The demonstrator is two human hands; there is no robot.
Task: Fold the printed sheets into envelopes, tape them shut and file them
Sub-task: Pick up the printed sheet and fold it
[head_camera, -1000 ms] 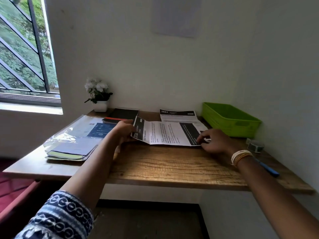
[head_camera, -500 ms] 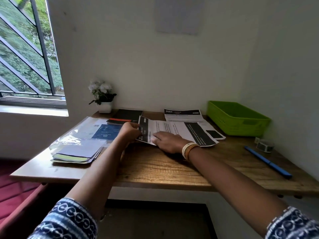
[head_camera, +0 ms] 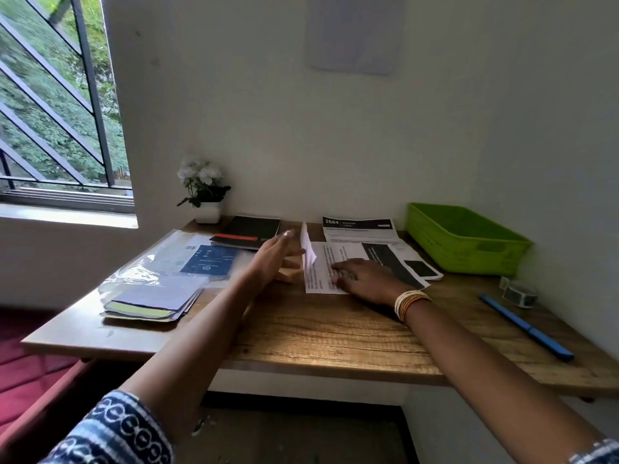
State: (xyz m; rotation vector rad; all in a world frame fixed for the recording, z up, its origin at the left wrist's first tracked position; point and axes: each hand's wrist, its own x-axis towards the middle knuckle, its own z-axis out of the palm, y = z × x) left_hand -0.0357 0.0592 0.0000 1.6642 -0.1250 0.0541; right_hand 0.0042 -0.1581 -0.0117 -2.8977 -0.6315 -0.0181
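Two printed sheets lie on your desk [head_camera: 335, 333]: the near sheet [head_camera: 338, 262] under your flat right hand [head_camera: 363, 277], its left flap standing up beside your left hand [head_camera: 278, 259], fingers straight; the far sheet [head_camera: 360, 229] behind. One green tray [head_camera: 462, 242], one tape roll [head_camera: 521, 294], one blue pen [head_camera: 526, 326] sit right.

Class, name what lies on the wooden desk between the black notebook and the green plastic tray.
Head view: printed sheets, one "2684" sheet at the back, another under the right hand.
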